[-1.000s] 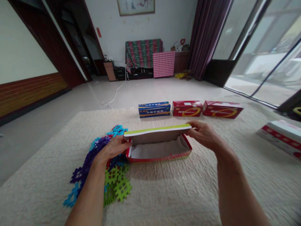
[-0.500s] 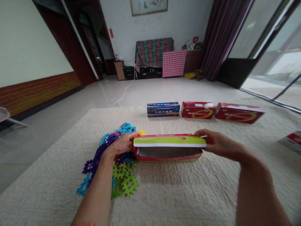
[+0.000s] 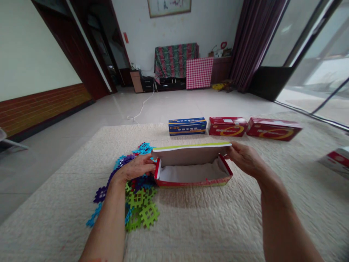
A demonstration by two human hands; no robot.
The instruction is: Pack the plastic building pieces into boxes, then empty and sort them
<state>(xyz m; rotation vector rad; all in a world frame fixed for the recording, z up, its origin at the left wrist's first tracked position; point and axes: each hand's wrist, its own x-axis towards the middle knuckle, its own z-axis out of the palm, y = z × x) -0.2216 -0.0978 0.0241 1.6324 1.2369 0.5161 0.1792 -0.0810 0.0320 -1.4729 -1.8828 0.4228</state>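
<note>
A long red cardboard box sits on the cream mat with its lid raised, showing a grey inside that looks bare. My left hand is closed at the box's left end, its fingertips partly hidden behind the lid and side flap. At the right end, my right hand grips the lid's corner, thumb on the edge and fingers behind. Just left of the box, partly under my left forearm, lies a heap of plastic interlocking pieces in green, purple and blue.
Beyond the open box stand a blue box and two red boxes in a row. Another red and white box lies at the far right. A white cable runs over the tiled floor behind the mat.
The lid has swung up and away from me, so the inside now shows. Both hands moved with it, staying at the box's two ends.
</note>
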